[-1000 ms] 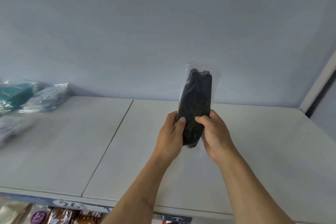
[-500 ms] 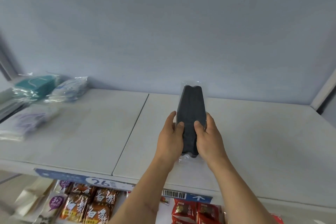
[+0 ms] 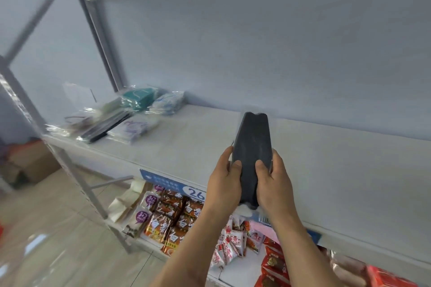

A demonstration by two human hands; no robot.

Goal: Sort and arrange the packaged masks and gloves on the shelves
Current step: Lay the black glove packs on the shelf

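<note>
— Black masks in a clear packet, held upright over the front of a white shelf; who holds it?

— Both hands; the left hand and right hand each wrap its lower half, thumbs pressed on the front, other fingers curled behind; probably a two-sided grip to keep the floppy packet straight while choosing a spot.

— Where might it go?

— Far left on the same shelf lies a loose pile of packets, teal, pale blue and clear, well apart from the hands; likely the group awaiting sorting, though blurred.

— Anything below?

— Snack bags on the lower shelf; a blue price label on the edge between.
</note>
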